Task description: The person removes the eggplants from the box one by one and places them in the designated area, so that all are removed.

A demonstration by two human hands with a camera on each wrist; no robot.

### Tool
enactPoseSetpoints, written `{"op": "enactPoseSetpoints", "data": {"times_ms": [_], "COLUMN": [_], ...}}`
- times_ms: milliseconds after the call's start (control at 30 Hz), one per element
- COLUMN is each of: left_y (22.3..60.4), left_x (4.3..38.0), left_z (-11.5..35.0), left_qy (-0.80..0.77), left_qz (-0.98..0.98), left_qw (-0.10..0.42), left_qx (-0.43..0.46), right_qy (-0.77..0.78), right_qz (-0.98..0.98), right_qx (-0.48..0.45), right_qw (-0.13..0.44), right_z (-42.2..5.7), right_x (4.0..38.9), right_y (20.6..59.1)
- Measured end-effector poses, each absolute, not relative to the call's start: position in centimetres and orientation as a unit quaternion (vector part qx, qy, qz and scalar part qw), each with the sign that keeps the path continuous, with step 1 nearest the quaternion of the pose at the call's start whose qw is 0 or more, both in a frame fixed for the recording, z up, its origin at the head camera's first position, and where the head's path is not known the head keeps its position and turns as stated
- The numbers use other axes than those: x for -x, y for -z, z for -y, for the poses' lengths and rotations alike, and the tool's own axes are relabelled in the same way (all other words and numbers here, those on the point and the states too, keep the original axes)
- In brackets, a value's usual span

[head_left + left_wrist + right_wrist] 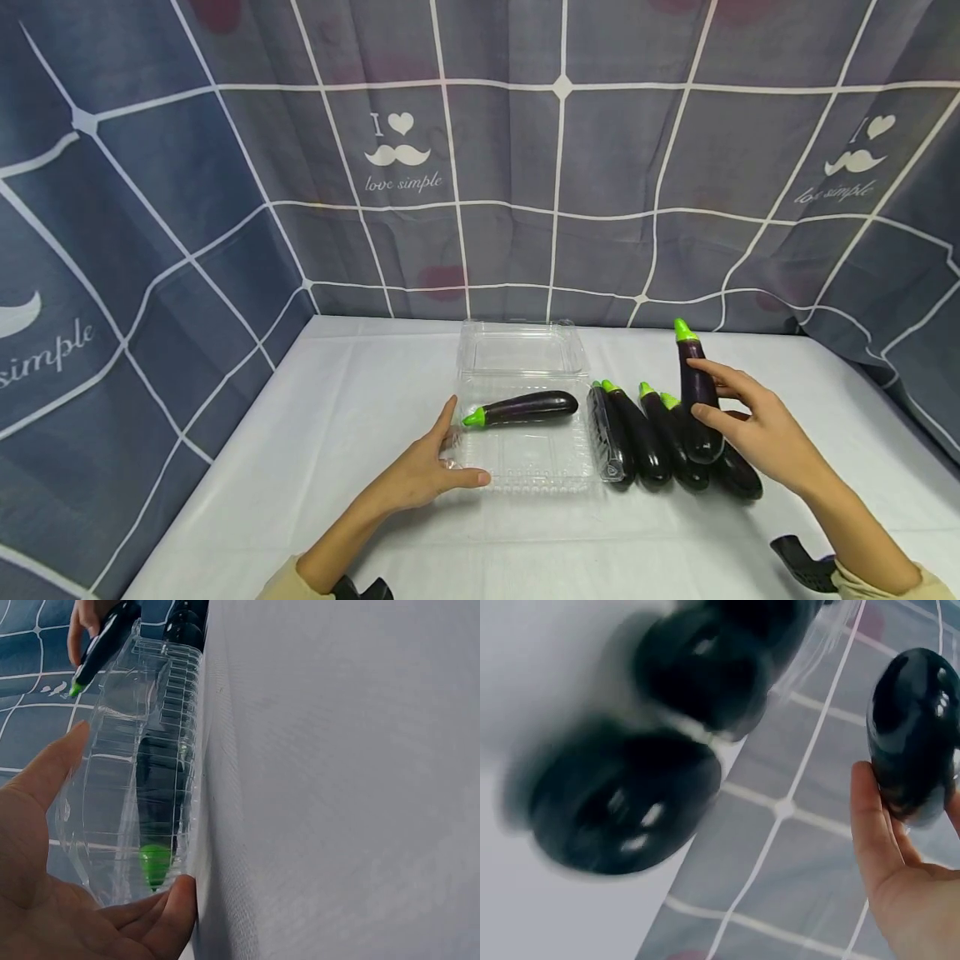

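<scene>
A clear plastic clamshell box (525,462) lies on the table with its lid laid back. One dark purple eggplant (528,407) with a green cap lies across the box, cap to the left. My left hand (427,471) is at the box's left side, thumb and index spread and touching it around the near corner. My right hand (757,425) holds another eggplant (697,392) between thumb and fingers, green cap pointing up and away. That eggplant is over a row of several eggplants (641,442) right of the box; in the right wrist view it is apart from those nearby.
The table has a white cloth (525,550). A grey-blue checked curtain (495,158) rises behind the table and along both sides. Clear plastic covers the row's leftmost eggplant (609,437), next to the box. Black straps (806,567) are at the wrists.
</scene>
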State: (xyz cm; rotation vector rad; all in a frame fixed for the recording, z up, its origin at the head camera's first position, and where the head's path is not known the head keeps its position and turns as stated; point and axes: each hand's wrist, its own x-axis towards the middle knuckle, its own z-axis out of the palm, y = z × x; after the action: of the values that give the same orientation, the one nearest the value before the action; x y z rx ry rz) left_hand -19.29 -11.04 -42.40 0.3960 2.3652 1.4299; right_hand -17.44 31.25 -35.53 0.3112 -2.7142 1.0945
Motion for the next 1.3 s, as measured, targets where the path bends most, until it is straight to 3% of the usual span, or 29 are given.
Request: {"op": "enactPoseSetpoints", "data": {"times_ms": [567,933,1300], "left_y": [42.4,42.3,42.3], "left_x": [19.4,19.2,19.3], "left_z": [11.1,11.1,11.1], "left_qy": [-0.499,-0.502,-0.504], "left_qz": [-0.838,-0.837,-0.834], "left_qw": [0.169,0.171,0.172], "left_qx": [-0.139,-0.137,-0.143], "right_qy": [-0.323,-0.302,-0.301], "right_qz": [0.944,0.951,0.951], "right_qx": [-0.059,-0.055,-0.059], "right_qw": [0.044,-0.025,-0.044], "right_z": [-38.6,-40.1,-40.2], "right_x": [16.3,15.2,15.2], "right_y": [37.2,38.7,39.6]}}
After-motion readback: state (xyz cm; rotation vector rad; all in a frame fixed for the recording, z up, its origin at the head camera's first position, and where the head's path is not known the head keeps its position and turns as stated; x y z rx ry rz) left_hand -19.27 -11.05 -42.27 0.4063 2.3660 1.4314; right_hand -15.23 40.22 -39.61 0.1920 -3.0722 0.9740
